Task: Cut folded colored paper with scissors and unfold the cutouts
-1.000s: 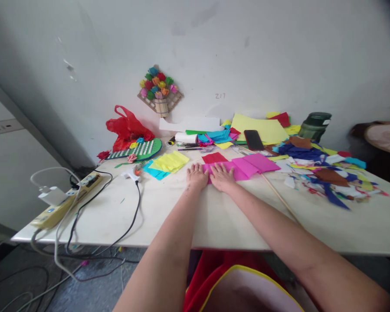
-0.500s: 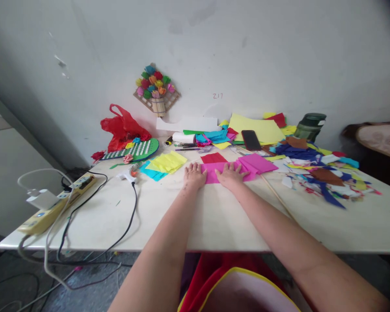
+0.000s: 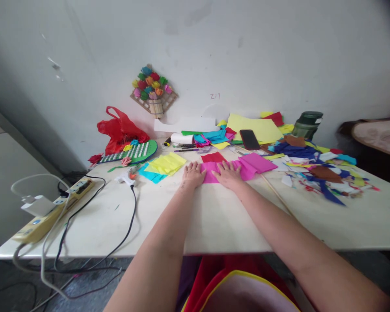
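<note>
A strip of magenta crepe paper (image 3: 209, 172) lies on the white table (image 3: 214, 225), in front of me. My left hand (image 3: 194, 174) rests flat on its left end, fingers spread. Flat on the strip's middle is my right hand (image 3: 228, 174), fingers apart as well. To the right of that hand, a folded magenta paper piece (image 3: 259, 163) lies over the strip's right part. A red paper piece (image 3: 213, 157) sits just behind the strip. Left of my left hand are yellow paper sheets (image 3: 167, 163) on top of a blue sheet (image 3: 153, 174).
A glue gun (image 3: 127, 177) and a power strip (image 3: 48, 214) with cables lie at left. Paper scraps (image 3: 328, 175) heap at right, near a green bottle (image 3: 308, 125). A phone (image 3: 250, 139) and a thin stick (image 3: 277, 194) lie nearer the middle. A red bag (image 3: 118, 130) stands behind.
My right hand has slid slightly left along the magenta strip, and more of the strip shows, wrinkled, to its right. The left hand stays pressed in place. The whole view has shifted a little.
</note>
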